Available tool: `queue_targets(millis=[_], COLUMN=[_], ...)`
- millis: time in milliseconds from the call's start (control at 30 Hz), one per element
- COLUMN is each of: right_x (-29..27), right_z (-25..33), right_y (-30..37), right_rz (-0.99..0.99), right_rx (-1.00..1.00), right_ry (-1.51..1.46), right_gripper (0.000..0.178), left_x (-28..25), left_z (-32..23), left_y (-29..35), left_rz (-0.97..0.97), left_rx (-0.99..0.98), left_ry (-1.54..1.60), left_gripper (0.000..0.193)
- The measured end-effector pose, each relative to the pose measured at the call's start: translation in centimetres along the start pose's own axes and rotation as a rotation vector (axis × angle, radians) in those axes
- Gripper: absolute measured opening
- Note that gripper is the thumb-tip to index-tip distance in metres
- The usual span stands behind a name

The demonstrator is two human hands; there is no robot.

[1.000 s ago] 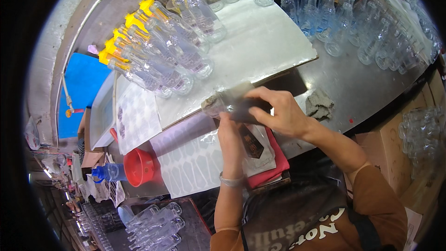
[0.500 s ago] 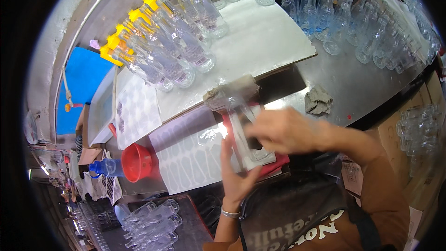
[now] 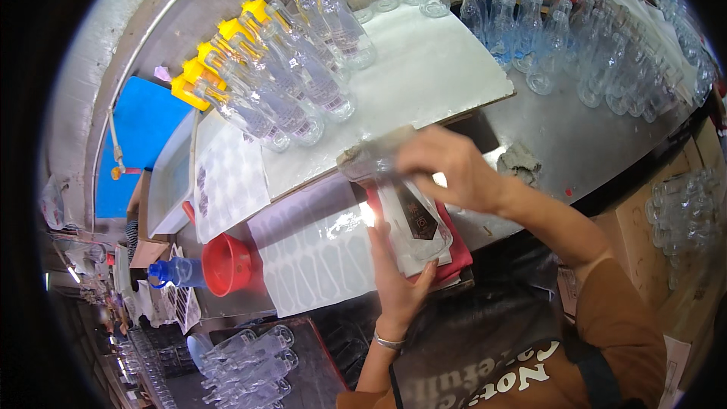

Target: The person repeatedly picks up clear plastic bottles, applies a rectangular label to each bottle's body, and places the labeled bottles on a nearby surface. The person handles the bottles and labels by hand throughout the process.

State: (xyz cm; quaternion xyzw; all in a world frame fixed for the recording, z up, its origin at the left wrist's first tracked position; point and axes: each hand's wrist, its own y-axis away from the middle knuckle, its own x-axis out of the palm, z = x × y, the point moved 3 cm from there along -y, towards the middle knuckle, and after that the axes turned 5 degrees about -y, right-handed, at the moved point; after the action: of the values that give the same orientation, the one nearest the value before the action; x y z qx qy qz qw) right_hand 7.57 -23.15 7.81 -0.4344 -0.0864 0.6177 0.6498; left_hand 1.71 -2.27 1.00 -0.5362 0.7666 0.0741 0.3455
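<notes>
Left hand (image 3: 400, 284) beside glass bottle (image 3: 430, 248), pointed dark label (image 3: 415, 216), crumpled rag (image 3: 519, 163)

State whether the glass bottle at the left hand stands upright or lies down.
Lying down: the glass bottle shows its long side, with its round end toward the wearer, by the left hand.
</notes>
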Motion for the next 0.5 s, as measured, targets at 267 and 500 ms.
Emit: queue_targets(millis=[267, 500], right_x=[-1.7, 2.0], right_z=[4.1, -0.4], right_y=[9.2, 10.7], right_rz=[0.269, 0.219], right_rx=[0.484, 0.986], right_ry=[-0.433, -0.825], right_gripper=[0.025, 0.044], left_x=[1.4, 1.4], left_z=[-0.4, -1.3], left_y=[-0.8, -2.0], left_rz=[-0.035, 0.013], left_rx=[0.020, -0.132], left_ry=[-0.013, 0.579], left_gripper=[0.105, 0.112])
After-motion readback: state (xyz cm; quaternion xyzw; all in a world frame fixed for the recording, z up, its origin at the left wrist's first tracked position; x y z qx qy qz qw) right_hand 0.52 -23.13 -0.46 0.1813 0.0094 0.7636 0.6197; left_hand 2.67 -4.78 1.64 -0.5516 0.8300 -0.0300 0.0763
